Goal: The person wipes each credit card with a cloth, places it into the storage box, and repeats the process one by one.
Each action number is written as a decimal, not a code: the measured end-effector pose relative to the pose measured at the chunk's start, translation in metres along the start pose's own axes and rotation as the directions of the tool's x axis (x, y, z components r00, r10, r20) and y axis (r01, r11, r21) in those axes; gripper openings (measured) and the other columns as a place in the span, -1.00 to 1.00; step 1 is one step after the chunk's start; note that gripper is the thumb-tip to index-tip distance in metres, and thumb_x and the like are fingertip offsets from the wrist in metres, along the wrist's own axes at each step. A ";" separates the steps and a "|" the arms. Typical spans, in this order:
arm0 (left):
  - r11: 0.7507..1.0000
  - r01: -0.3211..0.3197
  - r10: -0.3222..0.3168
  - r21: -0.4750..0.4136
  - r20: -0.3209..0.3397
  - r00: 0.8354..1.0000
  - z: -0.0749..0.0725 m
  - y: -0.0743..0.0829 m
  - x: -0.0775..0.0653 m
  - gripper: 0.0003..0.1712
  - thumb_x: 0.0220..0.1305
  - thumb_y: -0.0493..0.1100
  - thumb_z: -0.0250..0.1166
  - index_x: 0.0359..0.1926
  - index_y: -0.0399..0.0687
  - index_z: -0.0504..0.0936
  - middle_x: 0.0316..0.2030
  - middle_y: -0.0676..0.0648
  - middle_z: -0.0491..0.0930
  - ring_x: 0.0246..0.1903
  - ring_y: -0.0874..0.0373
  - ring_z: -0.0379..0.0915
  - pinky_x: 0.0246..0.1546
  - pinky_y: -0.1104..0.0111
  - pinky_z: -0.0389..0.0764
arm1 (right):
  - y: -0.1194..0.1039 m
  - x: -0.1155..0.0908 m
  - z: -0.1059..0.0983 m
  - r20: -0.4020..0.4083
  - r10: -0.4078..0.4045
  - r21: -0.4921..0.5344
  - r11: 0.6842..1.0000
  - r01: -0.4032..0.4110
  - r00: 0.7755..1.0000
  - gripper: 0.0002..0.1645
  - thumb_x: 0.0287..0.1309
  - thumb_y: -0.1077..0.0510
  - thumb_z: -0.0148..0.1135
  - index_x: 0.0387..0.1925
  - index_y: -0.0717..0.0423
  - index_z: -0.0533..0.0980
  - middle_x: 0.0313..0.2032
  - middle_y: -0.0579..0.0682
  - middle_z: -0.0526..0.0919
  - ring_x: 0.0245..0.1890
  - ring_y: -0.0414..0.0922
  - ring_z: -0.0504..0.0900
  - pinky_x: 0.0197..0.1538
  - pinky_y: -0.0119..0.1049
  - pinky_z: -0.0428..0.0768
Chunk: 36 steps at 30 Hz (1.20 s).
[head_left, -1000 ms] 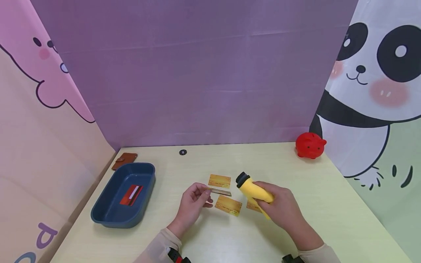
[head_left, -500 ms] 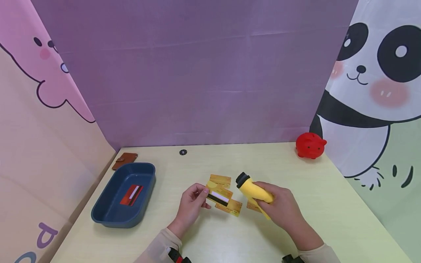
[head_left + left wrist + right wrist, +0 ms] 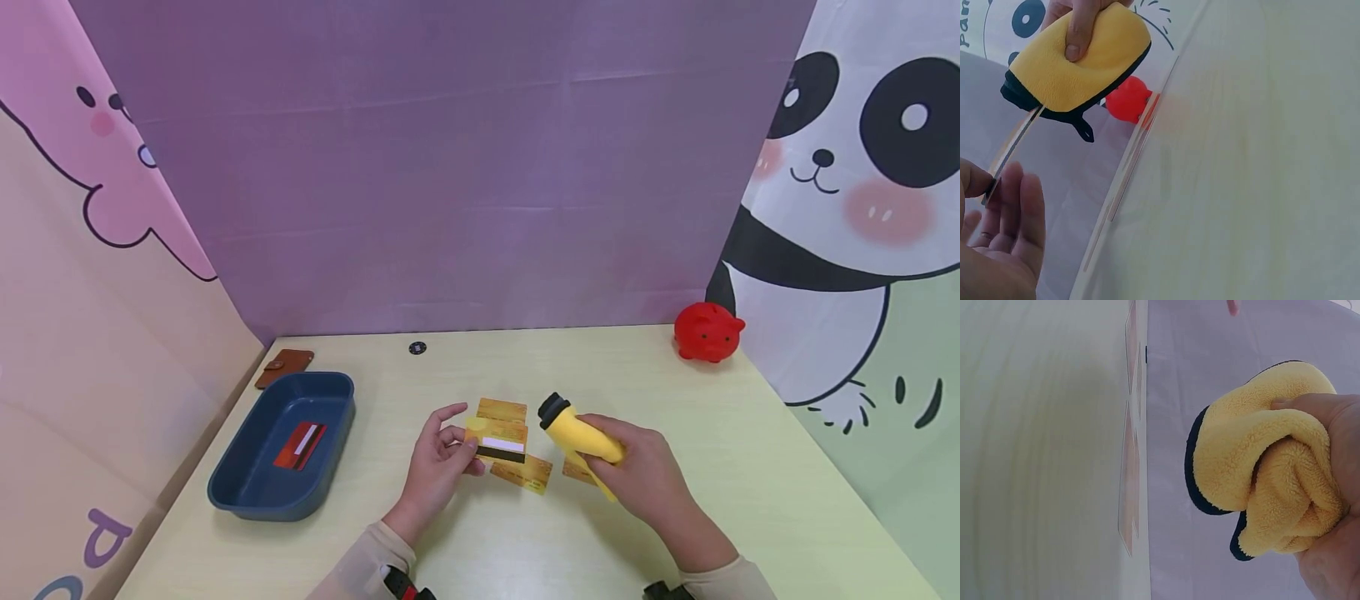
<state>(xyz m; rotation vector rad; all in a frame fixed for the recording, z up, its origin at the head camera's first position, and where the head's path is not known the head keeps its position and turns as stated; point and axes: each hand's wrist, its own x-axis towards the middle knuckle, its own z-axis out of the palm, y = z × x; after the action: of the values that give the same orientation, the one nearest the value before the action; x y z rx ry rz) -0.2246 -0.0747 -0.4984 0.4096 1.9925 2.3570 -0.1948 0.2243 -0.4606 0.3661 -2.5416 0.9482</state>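
Observation:
My left hand (image 3: 437,471) pinches a gold bank card (image 3: 497,432) by its left end, above the table. The card's back, with a dark stripe and a white strip, faces the head camera. To its right, my right hand (image 3: 651,477) grips a folded yellow cloth (image 3: 581,437) with black edging; fleecy folds of the cloth (image 3: 1285,481) fill the right wrist view. Card and cloth look apart in the head view. Beneath lie more gold cards: one card (image 3: 502,409) behind, one card (image 3: 536,477) in front, and another card (image 3: 576,471) partly hidden by the cloth.
A blue bin (image 3: 225,492) stands on the left with a red card (image 3: 300,445) inside. Behind it lies a brown wallet (image 3: 285,365). A small black disc (image 3: 417,347) is near the back edge, and a red piggy bank (image 3: 708,332) sits at the back right corner.
The card in my left hand has turned from edge-on to showing its striped back, then levelled out. My left index finger has lifted off it. The right hand and cloth have stayed put.

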 end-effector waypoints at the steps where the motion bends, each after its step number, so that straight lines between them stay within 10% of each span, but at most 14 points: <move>1: 1.000 0.002 -0.002 0.000 -0.001 1.000 0.000 0.000 0.000 -0.39 0.48 -0.46 0.19 0.44 0.01 0.36 -0.26 -0.20 0.53 -0.43 0.05 0.65 -0.22 0.21 0.81 | 0.000 0.000 0.000 0.000 0.001 0.000 1.000 -0.001 1.000 -0.41 0.01 0.32 0.60 0.12 -0.05 0.72 -0.09 -0.08 0.80 -0.32 -0.16 0.62 -0.25 -0.16 0.68; 13: 0.998 0.000 0.004 -0.062 0.064 0.998 0.000 -0.002 0.000 -0.42 0.42 -0.53 0.20 0.41 -0.35 0.35 -0.17 -0.32 0.51 -0.41 0.06 0.74 -0.16 0.04 0.80 | 0.000 0.000 -0.001 -0.008 -0.008 0.004 1.000 0.008 1.000 -0.42 0.00 0.33 0.59 0.11 -0.05 0.72 -0.10 -0.09 0.80 -0.32 -0.16 0.63 -0.26 -0.17 0.68; 18: 0.998 0.005 0.000 -0.066 0.076 0.997 0.000 -0.003 -0.001 -0.41 0.41 -0.50 0.25 0.40 -0.35 0.35 -0.07 -0.61 0.51 -0.41 0.09 0.74 -0.17 0.06 0.81 | -0.001 -0.001 -0.001 -0.005 -0.001 0.009 1.000 0.002 1.000 -0.42 0.01 0.33 0.59 0.11 -0.07 0.72 -0.11 -0.10 0.80 -0.33 -0.16 0.61 -0.27 -0.19 0.67; 36: 0.993 0.081 -0.069 -0.082 0.147 0.987 0.002 -0.005 -0.002 -0.38 0.42 -0.54 0.19 0.44 -0.22 0.38 0.02 -0.51 0.48 -0.24 -0.04 0.77 -0.05 0.05 0.77 | -0.012 -0.001 0.005 0.011 -0.009 0.052 0.999 0.008 1.000 -0.43 0.00 0.32 0.60 0.08 -0.10 0.74 -0.08 -0.14 0.80 -0.29 -0.18 0.64 -0.23 -0.19 0.68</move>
<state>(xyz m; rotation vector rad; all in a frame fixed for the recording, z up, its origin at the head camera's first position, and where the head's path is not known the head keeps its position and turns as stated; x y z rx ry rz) -0.2231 -0.0719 -0.5031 0.4775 1.8031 2.2882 -0.1909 0.2127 -0.4575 0.3977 -2.5274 1.0132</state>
